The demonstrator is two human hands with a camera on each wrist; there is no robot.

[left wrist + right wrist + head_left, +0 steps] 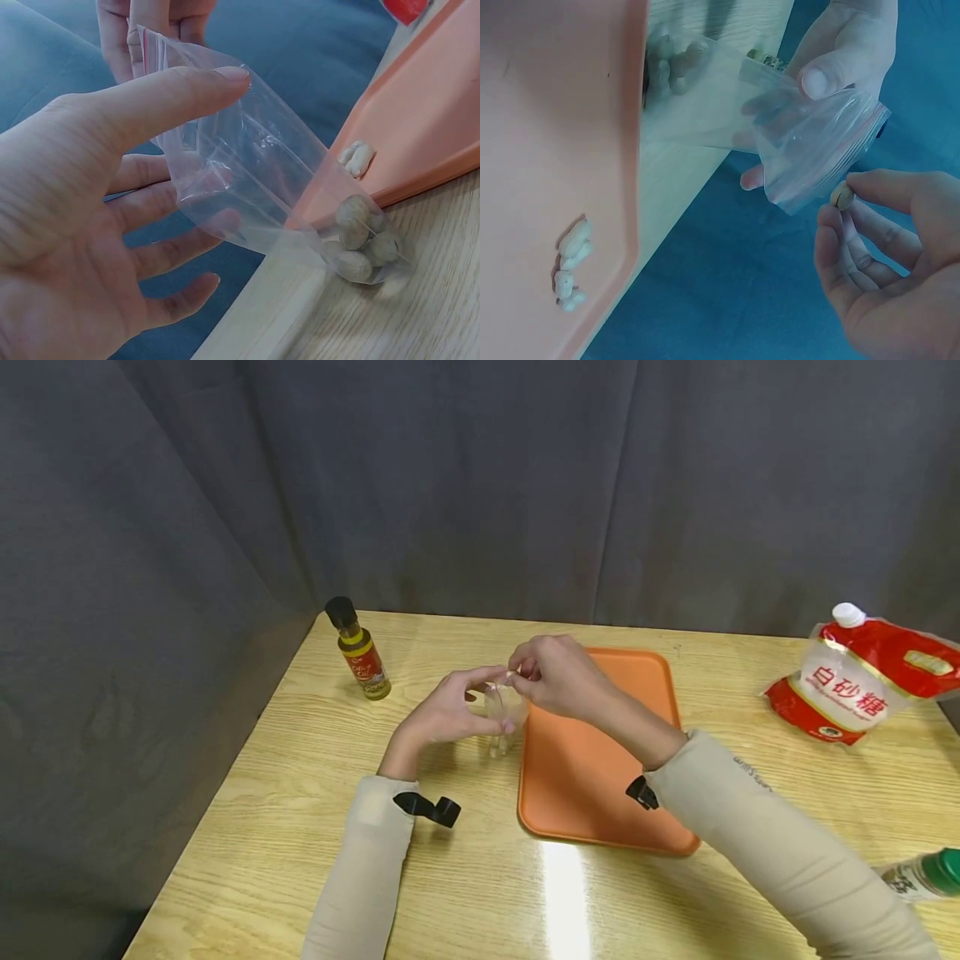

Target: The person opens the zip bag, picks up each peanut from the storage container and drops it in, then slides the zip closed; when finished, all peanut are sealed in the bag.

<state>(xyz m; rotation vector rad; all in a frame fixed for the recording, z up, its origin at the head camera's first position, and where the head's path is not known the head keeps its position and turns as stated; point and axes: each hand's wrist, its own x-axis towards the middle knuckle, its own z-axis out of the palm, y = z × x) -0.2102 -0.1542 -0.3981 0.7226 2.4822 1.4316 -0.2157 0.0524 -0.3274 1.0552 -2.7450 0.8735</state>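
Note:
My left hand [97, 172] holds a clear zip-top plastic bag [255, 150] by its mouth, thumb on one side and fingers on the other. Several round brownish nuts [356, 232] lie in the bottom of the bag, beside the tray's edge. Close to the bag's mouth, my right hand [900, 255] pinches a small tan nut [842, 197] with a dark split between thumb and fingertips. In the head view the left hand [450, 706] and right hand [558, 677] meet at the bag [504, 702]. Pale peanut-shaped pieces [574, 244] lie on the orange tray [562, 112].
The orange tray [592, 777] lies right of the bag, under the right forearm. A dark-capped oil bottle [365, 660] stands at the back left. On the right are a red and white sugar bag [840, 689] with a white cap and a green-lidded shaker [922, 875].

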